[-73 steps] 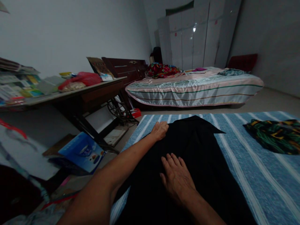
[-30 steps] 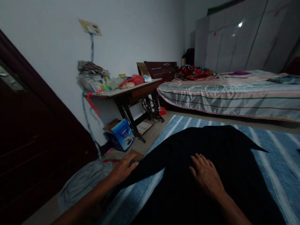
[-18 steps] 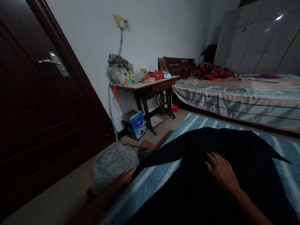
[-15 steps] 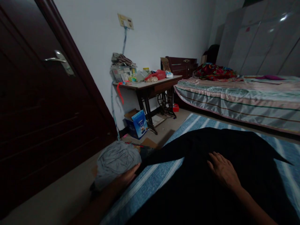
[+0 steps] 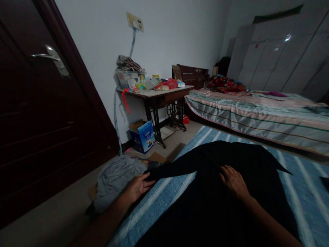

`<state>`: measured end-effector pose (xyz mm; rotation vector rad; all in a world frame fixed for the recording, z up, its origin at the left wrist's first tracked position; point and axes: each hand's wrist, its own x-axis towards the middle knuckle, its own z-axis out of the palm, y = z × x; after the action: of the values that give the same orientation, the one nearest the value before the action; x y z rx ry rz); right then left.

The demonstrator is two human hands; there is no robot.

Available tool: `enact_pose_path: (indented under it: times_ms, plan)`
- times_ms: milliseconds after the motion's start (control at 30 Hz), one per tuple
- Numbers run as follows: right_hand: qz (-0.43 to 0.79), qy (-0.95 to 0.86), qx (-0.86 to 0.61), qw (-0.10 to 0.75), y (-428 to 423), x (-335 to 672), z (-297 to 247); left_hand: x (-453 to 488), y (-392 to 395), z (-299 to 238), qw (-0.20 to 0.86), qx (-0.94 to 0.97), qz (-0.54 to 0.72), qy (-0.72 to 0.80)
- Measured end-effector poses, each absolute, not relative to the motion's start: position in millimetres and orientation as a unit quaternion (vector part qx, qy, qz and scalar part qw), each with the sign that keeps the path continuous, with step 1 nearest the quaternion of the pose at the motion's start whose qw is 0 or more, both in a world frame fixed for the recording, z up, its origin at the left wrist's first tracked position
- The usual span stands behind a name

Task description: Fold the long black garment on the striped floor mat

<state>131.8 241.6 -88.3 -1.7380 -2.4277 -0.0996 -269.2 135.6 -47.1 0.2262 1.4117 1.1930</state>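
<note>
A black long-sleeved garment, seemingly a shirt (image 5: pixel 218 206), lies spread over a blue and white striped sheet (image 5: pixel 177 190). One sleeve stretches left to the sheet's edge. There my left hand (image 5: pixel 138 187), palm turned partly up, has the sleeve's end between thumb and fingers. My right hand (image 5: pixel 235 181) rests palm down on the upper part of the shirt, fingers stretched out and holding nothing. Just beyond my left hand sits a heap of grey cloth (image 5: pixel 117 181), beside the sheet's edge. The shirt's lower part runs out of view at the bottom.
A dark door (image 5: pixel 51 137) stands at the left. Against the wall is a sewing-machine table (image 5: pixel 164 94) bearing boxes and bags, with a blue carton (image 5: pixel 142 137) on the floor by its leg. A second bed (image 5: pixel 257 113) and grey wardrobes (image 5: pixel 269 58) fill the far right.
The view has turned slightly right. My left hand has come away from the grey cloth, and more of its fingers show at the sleeve's end. My right hand stays flat on the shirt.
</note>
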Motion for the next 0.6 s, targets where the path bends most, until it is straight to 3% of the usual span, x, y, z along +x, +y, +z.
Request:
enact_pose_path:
  times_ms: [300, 600]
  plan:
    - [-0.021, -0.804, -0.591, 0.063, 242, 113, -53, -254, 188, 40, 0.438, 0.245, 0.664, 0.554]
    - [0.266, -0.79, -0.391, 0.39, 221, 55, 54, -158, 198, 115, 0.32, 0.588, 0.587, 0.456]
